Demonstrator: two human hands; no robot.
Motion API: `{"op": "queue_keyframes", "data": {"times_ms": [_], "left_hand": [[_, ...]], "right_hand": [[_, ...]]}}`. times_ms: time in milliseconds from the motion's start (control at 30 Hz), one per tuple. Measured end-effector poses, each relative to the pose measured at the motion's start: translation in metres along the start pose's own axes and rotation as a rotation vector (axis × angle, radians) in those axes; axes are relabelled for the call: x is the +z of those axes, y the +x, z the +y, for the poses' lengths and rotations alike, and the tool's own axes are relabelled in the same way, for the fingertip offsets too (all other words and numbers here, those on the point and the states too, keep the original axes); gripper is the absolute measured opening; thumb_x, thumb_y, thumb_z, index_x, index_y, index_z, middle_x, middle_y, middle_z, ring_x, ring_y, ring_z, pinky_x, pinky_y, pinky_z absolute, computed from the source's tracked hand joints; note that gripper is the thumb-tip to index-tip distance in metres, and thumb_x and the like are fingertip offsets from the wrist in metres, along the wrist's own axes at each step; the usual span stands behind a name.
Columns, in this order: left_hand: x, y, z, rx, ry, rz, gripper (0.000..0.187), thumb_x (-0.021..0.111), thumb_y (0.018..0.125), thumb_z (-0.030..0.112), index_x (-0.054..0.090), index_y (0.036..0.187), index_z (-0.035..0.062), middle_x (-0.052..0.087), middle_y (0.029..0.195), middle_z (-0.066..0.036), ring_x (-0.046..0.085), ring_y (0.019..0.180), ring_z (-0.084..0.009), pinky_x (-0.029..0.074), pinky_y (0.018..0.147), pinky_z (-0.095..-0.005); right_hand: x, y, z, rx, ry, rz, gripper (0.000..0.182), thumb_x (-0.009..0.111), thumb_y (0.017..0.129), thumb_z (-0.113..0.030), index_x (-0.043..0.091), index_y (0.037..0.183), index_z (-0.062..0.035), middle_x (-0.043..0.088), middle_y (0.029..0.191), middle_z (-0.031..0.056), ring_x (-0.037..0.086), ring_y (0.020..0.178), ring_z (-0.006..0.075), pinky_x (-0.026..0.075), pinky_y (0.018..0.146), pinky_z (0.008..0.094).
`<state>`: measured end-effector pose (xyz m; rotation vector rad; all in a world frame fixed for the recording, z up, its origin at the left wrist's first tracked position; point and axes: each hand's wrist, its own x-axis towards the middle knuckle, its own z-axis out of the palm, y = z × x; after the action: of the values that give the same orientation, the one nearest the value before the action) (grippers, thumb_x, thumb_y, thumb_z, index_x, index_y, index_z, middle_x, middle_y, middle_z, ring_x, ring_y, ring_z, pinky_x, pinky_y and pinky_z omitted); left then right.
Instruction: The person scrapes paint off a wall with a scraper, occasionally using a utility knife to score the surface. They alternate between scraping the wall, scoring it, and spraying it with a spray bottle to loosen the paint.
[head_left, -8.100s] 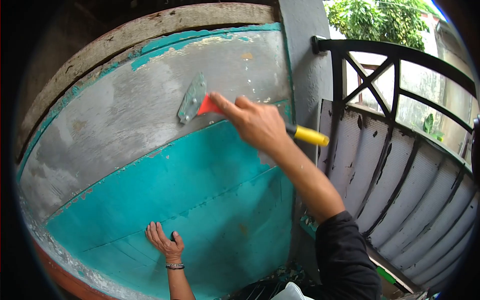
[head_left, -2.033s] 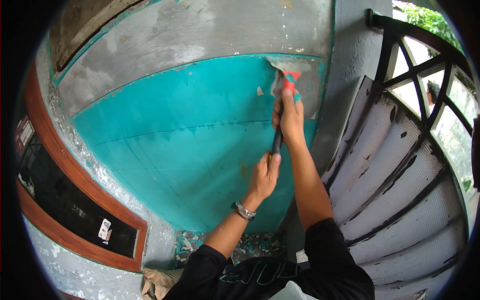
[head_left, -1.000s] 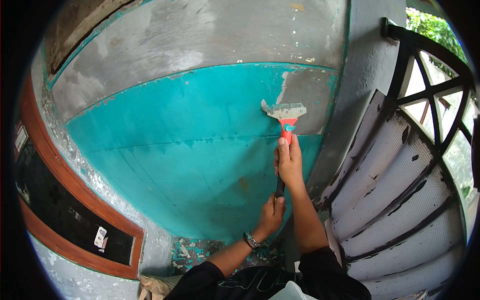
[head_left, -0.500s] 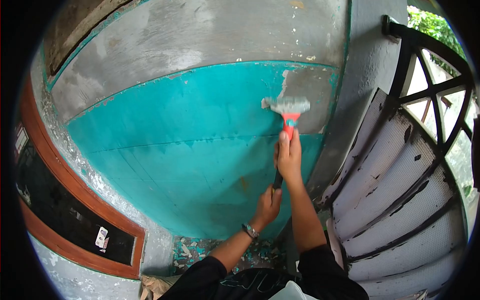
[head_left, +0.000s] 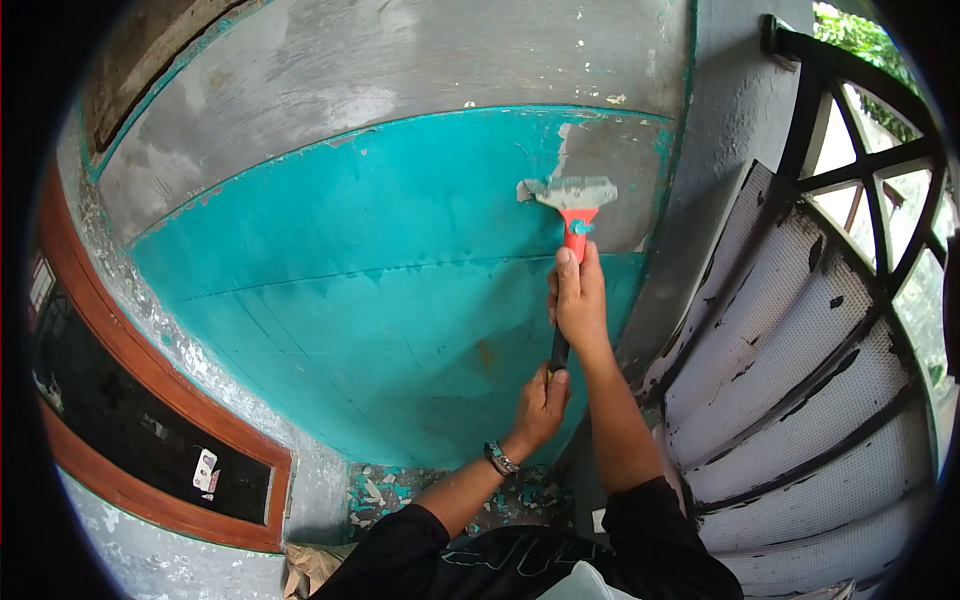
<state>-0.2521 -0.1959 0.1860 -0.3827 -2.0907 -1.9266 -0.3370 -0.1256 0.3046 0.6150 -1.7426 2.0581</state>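
Note:
A scraper (head_left: pixel 577 205) with a wide metal blade, a red neck and a black handle lies against the wall. My right hand (head_left: pixel 580 298) is wrapped round the handle just below the red neck. Lower down, my left hand (head_left: pixel 541 408) grips the handle's end. The blade touches the turquoise paint (head_left: pixel 400 200) at the edge of a bare grey patch (head_left: pixel 625 160). A small bit of turquoise paint clings to the red neck. Just left of the blade, some paint is lifted or chipped.
A black metal gate (head_left: pixel 868 165) with whitish panels stands on the right. On the left is a wood-framed window (head_left: pixel 270 462). Paint flakes (head_left: pixel 385 490) lie on the ground at the wall's foot, beside crumpled brown material (head_left: pixel 312 568).
The view has shifted slightly, so wall and scraper appear higher in the frame. Both hands keep their hold, and the blade stays near the same spot on the wall.

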Motion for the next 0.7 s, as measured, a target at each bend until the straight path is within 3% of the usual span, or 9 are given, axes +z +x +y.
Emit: {"op": "queue_keyframes", "data": {"times_ms": [233, 367, 500, 567, 700], "left_hand": [[-0.005, 0.026, 0.032, 0.032, -0.048, -0.014, 0.041, 0.042, 0.102, 0.039, 0.050, 0.090, 0.0000, 0.049, 0.058, -0.003, 0.049, 0.050, -0.0129, 0.040, 0.048, -0.0304], [-0.002, 0.006, 0.029, 0.008, -0.046, 0.025, 0.042, 0.042, 0.103, 0.040, 0.047, 0.085, 0.0021, 0.047, 0.057, -0.002, 0.046, 0.049, -0.0122, 0.037, 0.047, -0.0303], [-0.001, 0.026, 0.032, 0.098, -0.011, 0.040, 0.043, 0.043, 0.102, 0.040, 0.048, 0.085, 0.0018, 0.048, 0.058, -0.003, 0.047, 0.050, -0.0124, 0.038, 0.047, -0.0305], [-0.008, 0.044, 0.038, 0.143, -0.026, 0.023, 0.040, 0.041, 0.103, 0.042, 0.047, 0.087, 0.0053, 0.043, 0.057, 0.002, 0.041, 0.043, -0.0063, 0.035, 0.038, -0.0240], [-0.006, 0.027, 0.035, 0.090, -0.019, 0.015, 0.041, 0.041, 0.102, 0.043, 0.046, 0.088, 0.0051, 0.042, 0.057, 0.003, 0.040, 0.044, -0.0058, 0.035, 0.038, -0.0241]], "right_hand": [[0.009, 0.024, -0.024, -0.064, -0.048, 0.040, 0.026, 0.045, 0.102, -0.034, 0.042, 0.097, -0.0088, 0.042, 0.062, -0.0002, 0.038, 0.038, 0.0069, 0.031, 0.033, 0.0235], [0.008, 0.019, -0.019, -0.048, -0.038, 0.047, 0.027, 0.045, 0.102, -0.036, 0.042, 0.097, -0.0089, 0.044, 0.063, -0.0003, 0.039, 0.038, 0.0068, 0.032, 0.033, 0.0233], [0.007, 0.032, -0.033, -0.060, 0.013, 0.023, 0.029, 0.046, 0.102, -0.038, 0.042, 0.099, -0.0086, 0.042, 0.061, -0.0007, 0.039, 0.037, 0.0072, 0.032, 0.033, 0.0237], [0.014, 0.045, -0.046, -0.044, -0.010, 0.031, 0.030, 0.045, 0.102, -0.038, 0.043, 0.102, -0.0082, 0.042, 0.060, -0.0009, 0.039, 0.037, 0.0072, 0.032, 0.033, 0.0240], [0.010, 0.030, -0.035, -0.043, 0.002, 0.013, 0.031, 0.044, 0.102, -0.040, 0.041, 0.098, -0.0088, 0.041, 0.061, -0.0005, 0.040, 0.038, 0.0079, 0.032, 0.033, 0.0246]]}}
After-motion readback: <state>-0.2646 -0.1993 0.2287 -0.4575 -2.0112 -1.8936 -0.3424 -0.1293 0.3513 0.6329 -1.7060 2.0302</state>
